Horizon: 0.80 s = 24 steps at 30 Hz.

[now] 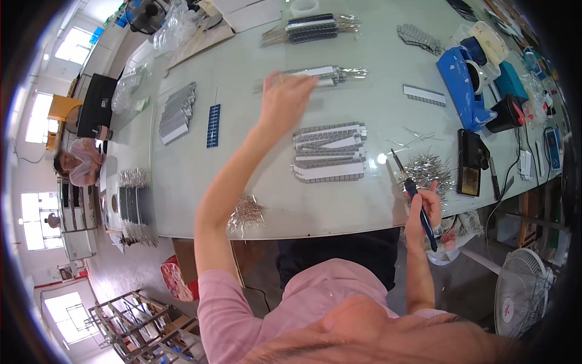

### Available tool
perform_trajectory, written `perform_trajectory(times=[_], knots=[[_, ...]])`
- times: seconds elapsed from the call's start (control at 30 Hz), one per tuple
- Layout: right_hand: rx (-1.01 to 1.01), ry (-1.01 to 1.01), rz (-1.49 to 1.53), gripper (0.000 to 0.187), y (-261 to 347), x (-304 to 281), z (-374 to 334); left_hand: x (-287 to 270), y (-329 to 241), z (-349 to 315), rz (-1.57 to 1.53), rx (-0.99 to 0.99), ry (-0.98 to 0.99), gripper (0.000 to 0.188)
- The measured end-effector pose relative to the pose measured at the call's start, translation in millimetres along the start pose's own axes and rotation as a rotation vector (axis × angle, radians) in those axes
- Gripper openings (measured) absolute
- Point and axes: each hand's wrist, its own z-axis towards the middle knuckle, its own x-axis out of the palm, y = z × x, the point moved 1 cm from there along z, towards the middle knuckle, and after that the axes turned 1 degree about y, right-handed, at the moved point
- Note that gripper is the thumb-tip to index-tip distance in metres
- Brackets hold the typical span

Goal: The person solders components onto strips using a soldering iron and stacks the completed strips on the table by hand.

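Note:
In my right hand point(427, 213) is a soldering iron point(414, 191), its fingers closed around the dark blue handle and its tip pointing up and away from me. A heap of thin silvery wire leads point(431, 173) lies just beyond that hand. My left hand point(287, 99) is stretched over the table beside a small pile of grey-edged white strips with wires point(329, 74). Motion blurs its fingers, so whether they hold anything is unclear. Nearer me lies a bigger stack of grey-and-white strips point(330, 173). A second bunch of wire leads point(247, 213) sits below my left forearm.
A blue tape dispenser point(459, 85) and a soldering-iron stand point(468, 167) occupy the right side. Left lie a dark blue strip point(213, 126) and fanned grey strips point(178, 114). A bundle of wired strips point(311, 28) is at the far side. Another person point(83, 161) sits at left.

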Motion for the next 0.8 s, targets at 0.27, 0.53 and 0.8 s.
perform_trajectory(times=[0.27,0.53,0.8], knots=[[-0.006,0.007,-0.037,0.006,16,9,7,55,33,11,0.134,-0.004,0.041,0.031],[-0.084,0.045,-0.144,0.006,18,4,10,-24,-94,-88,-0.109,0.052,0.375,0.045],[0.006,0.013,-0.015,0.018,3,8,1,-19,-109,-114,-0.111,0.06,0.225,0.04]])
